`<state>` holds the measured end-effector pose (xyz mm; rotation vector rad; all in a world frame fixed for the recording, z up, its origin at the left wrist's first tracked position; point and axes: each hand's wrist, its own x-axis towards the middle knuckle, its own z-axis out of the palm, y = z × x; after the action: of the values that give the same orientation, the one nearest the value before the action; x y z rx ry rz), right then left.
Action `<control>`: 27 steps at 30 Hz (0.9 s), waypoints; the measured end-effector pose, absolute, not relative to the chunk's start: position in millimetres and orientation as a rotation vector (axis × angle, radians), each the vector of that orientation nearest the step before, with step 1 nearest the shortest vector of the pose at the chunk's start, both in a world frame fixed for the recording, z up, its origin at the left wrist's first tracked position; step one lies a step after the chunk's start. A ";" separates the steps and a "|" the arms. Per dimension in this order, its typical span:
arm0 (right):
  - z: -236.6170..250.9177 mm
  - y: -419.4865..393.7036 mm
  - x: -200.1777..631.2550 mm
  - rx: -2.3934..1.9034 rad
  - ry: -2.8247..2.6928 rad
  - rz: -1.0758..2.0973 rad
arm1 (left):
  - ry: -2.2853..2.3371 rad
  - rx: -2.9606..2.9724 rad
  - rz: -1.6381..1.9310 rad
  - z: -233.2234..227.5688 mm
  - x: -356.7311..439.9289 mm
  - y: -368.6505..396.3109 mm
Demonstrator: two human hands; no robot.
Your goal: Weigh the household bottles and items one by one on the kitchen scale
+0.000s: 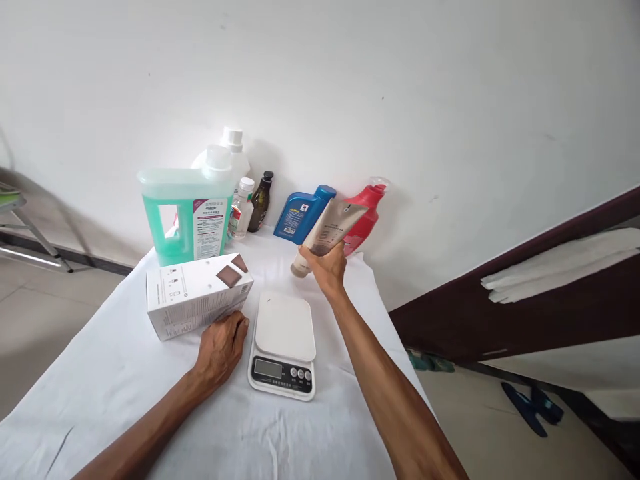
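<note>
1. The right hand (327, 267) is wrapped around a beige squeeze tube (330, 230), thumb along the near side. The grip sits toward the capped end, probably because the rounder body there gives more to hold than the flat crimped end.
2. The tube leans, cap low and to the left, crimp up and to the right, beyond the right rear corner of the white digital scale (286, 327). Whether its cap touches the desk (280, 440) cannot be told.
3. The left hand (223, 343) rests beside the white printed carton (197, 290), fingers curled mostly out of sight; I cannot tell whether they hold anything. It seems parked there for support.
4. The scale lies flat with its platform bare and buttons toward the person, likely for easy reading and reach.
5. The jug of green liquid (210, 230), blue bottle (299, 217) and red bottle (367, 203) stand farther back, likely leaving working room in front.
</note>
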<state>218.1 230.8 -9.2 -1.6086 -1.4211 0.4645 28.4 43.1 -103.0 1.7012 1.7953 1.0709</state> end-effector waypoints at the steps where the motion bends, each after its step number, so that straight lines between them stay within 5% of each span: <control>1: -15.2 248.2 213.7 -1.648 -1.391 0.447 | 1.798 1.698 1.068 -103.6 28.6 43.1; 9: -58.5 324.4 191.6 -1.720 -1.306 0.384 | 1.803 1.703 1.043 -106.0 29.8 43.4; 27: -99.4 346.6 194.9 -1.783 -1.290 0.450 | 1.803 1.673 0.998 -107.2 30.4 44.5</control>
<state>194.9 346.6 -99.4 -1.7825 -1.2897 0.4504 30.4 44.5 -107.2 1.6726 1.8035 0.9982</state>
